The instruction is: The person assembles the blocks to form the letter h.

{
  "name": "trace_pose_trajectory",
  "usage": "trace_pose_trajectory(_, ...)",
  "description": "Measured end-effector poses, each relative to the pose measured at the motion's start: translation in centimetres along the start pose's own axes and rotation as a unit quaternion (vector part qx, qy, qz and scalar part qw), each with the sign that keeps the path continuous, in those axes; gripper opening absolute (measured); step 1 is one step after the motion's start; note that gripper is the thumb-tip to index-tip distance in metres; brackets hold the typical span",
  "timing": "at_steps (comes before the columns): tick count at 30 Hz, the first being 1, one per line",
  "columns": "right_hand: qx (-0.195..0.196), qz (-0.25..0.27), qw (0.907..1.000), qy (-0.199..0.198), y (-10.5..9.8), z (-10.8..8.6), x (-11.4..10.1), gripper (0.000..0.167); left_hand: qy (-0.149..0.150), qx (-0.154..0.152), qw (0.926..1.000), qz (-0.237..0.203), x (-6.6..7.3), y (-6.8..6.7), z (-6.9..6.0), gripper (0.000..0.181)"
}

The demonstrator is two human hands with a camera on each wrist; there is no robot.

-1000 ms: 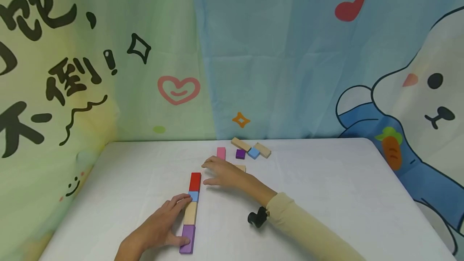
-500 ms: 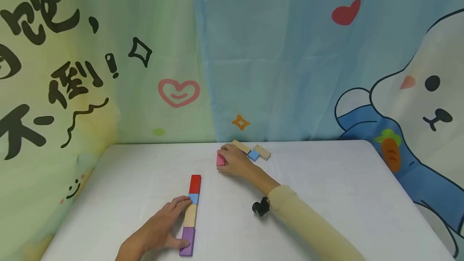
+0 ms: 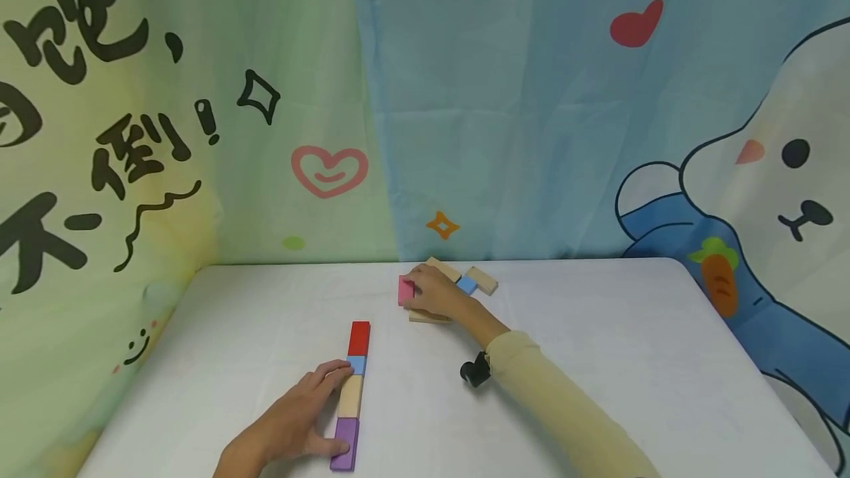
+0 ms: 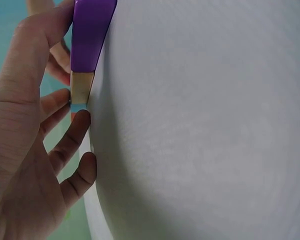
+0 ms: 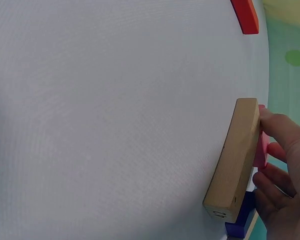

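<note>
Head cam faces fwd/down; wrist cams close, R prob sharing pink block [image 3: 404, 291].

Row of blocks [image 3: 350, 397] in front, loose blocks [image 3: 467, 285] behind

On the table [image 3: 664, 375] I see the row run front to back, the left hand [image 3: 295, 411] along its left side; beyond, further right, the loose ones lie near the rear, the right hand [image 3: 434, 293] among them, a cloth backdrop [image 3: 505, 94] behind

On the curtain [image 3: 425, 94], above the table's [image 3: 584, 330] back left corner, dark characters [image 3: 142, 146] read "倒!"; higher, apparently "吧" with a comma. Toward the table's back edge, the wood block's [image 5: 235, 160] end bears small figures too unclear for certain reading.
</note>
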State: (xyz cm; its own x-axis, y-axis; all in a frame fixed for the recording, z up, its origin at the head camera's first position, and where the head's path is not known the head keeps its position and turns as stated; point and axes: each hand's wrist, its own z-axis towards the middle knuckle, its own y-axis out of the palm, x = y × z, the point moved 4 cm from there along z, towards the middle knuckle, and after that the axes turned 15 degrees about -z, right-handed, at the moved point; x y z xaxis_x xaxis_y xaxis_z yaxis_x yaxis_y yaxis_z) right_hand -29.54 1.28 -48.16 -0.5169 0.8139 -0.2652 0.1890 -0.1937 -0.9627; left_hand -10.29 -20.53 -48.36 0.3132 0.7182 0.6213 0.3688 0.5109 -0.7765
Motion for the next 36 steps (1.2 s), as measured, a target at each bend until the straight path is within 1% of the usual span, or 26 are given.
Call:
trace_pose_trajectory(8,-0.007,0.010,0.9999,0.002,0.07,-0.12,-0.12,0.057,-0.011,-0.005,0.9999,-0.008,-0.13,0.10,-0.04,0.097)
trace_pose_trajectory(15,0.012,0.003,0.9997,-0.020,0.15,-0.08,-0.13,0.055,-0.014,-0.007,0.9998,-0.009,-0.23,0.17,-0.14,0.097)
trace_pose_trajectory(19,0.014,0.006,0.9997,-0.021,0.29,-0.03,-0.09,0.055,-0.016,-0.007,0.9998,-0.008,-0.28,0.26,-0.14,0.097)
trace_pose_trajectory(23,0.012,0.008,0.9998,-0.015,0.33,0.04,-0.03,0.055,-0.018,-0.009,0.9998,-0.009,-0.31,0.30,-0.07,0.098)
trace_pose_trajectory(30,0.008,0.019,0.9998,0.004,0.23,0.25,0.03,0.057,-0.003,0.001,1.0000,-0.008,-0.22,0.12,-0.13,0.097)
trace_pose_trajectory(36,0.011,0.010,0.9997,0.017,0.34,0.46,0.13,0.059,0.005,0.005,1.0000,-0.004,-0.10,-0.02,-0.10,0.097)
